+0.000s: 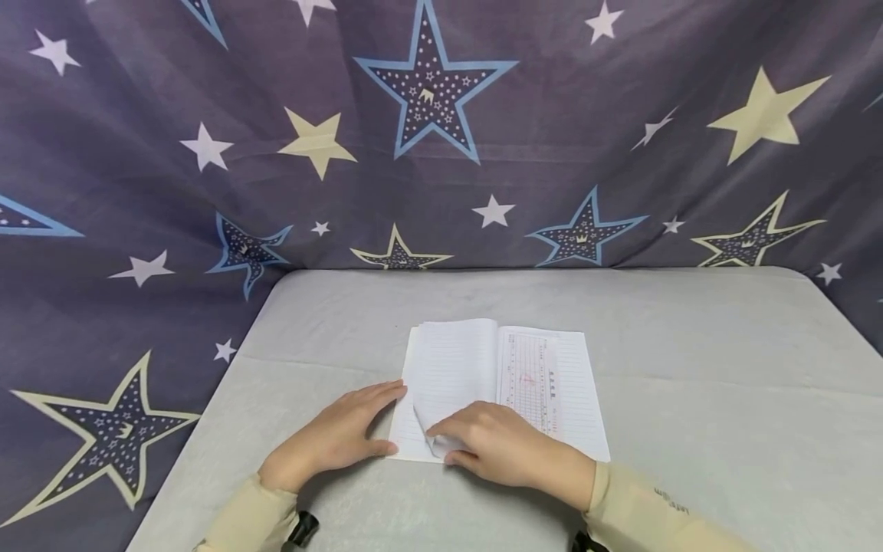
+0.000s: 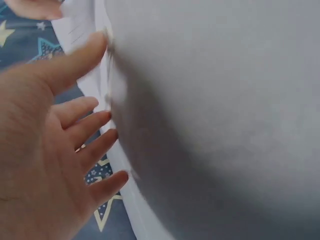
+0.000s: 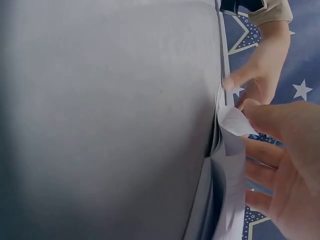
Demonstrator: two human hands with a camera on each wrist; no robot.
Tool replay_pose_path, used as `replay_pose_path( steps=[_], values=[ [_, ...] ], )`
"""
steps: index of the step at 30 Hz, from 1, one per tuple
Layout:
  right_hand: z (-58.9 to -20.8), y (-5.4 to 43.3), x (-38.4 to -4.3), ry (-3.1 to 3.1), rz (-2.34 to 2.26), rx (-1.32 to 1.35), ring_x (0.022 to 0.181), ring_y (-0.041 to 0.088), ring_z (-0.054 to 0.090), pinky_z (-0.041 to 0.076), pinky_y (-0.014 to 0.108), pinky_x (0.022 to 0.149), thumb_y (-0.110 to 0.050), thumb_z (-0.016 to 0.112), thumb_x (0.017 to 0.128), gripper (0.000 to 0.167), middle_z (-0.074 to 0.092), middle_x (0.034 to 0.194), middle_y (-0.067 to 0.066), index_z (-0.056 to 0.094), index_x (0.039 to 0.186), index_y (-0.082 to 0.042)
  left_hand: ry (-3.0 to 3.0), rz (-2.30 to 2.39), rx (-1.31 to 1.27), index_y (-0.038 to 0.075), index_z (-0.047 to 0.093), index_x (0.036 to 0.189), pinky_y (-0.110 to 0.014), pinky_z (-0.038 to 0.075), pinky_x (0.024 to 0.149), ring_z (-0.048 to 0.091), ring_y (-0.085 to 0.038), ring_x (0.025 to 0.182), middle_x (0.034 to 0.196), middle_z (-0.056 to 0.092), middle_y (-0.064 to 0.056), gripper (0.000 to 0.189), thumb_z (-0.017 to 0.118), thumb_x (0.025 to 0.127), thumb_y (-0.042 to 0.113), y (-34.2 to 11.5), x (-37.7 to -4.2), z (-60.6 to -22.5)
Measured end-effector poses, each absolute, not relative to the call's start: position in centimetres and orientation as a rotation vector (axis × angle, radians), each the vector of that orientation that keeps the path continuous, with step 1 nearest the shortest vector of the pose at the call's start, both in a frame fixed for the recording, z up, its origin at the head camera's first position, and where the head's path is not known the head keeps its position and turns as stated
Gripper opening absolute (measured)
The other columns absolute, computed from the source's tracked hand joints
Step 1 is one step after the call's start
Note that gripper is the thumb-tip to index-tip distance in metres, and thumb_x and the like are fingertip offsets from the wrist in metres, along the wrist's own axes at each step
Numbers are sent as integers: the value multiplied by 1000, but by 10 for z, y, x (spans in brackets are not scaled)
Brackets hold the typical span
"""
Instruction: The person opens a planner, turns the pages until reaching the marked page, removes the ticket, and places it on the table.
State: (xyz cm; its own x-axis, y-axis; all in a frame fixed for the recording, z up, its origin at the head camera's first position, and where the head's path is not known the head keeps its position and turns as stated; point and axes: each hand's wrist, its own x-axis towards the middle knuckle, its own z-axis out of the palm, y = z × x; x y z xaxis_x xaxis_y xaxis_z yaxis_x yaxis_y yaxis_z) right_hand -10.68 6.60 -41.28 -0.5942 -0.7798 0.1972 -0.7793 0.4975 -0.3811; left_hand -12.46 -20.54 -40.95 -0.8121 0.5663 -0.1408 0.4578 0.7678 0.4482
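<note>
An open notebook (image 1: 451,360) with lined pages lies on the table. At its lower left part, my right hand (image 1: 497,445) pinches the corner of a page (image 3: 235,121) between thumb and fingers, and that corner is lifted and curled. My left hand (image 1: 345,429) rests along the notebook's left edge, its fingers extended and thumb spread apart at the lower left corner. In the left wrist view the left hand (image 2: 55,145) shows its fingertips at the notebook's edge. A printed sheet (image 1: 527,368) with a table and red marks shows on the right-hand page, partly covered by my right hand.
A light grey cloth covers the table (image 1: 710,429). Behind it and at its sides hangs a dark curtain (image 1: 386,192) patterned with stars. Dark straps (image 1: 301,529) sit at the wrists, by the beige sleeves.
</note>
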Motion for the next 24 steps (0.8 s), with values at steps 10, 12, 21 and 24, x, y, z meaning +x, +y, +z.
replay_pose_path(
  steps=[10, 12, 21, 24],
  values=[
    [-410, 81, -111, 2674, -851, -1597, 106, 10, 64, 52, 30, 93, -20, 66, 96, 35, 71, 115, -3, 65, 131, -15, 2655, 625, 914, 8, 34, 154, -58, 31, 113, 30, -34, 144, 161, 27, -7, 101, 86, 74, 41, -192, -117, -405],
    [-408, 88, -114, 2691, -909, -1593, 107, 11, 64, 52, 31, 94, -19, 65, 97, 30, 71, 114, -3, 68, 127, -15, 2663, 612, 914, 9, 35, 154, -58, 30, 113, 30, -33, 144, 161, 29, -7, 97, 84, 76, 41, -191, -117, -406],
    [-401, 140, -136, 2897, -907, -1330, 105, 17, 67, 52, 42, 96, -12, 71, 91, 19, 72, 109, -4, 74, 110, -14, 2663, 576, 910, 11, 44, 150, -58, 28, 113, 31, -34, 144, 157, 37, -8, 82, 80, 82, 38, -191, -118, -413],
    [-402, 158, -146, 2979, -870, -1174, 105, 20, 67, 53, 43, 94, -12, 74, 89, 21, 72, 109, -2, 74, 109, -15, 2675, 562, 927, 10, 45, 149, -58, 29, 113, 32, -35, 143, 156, 39, -9, 80, 79, 83, 38, -192, -119, -413]
  ],
)
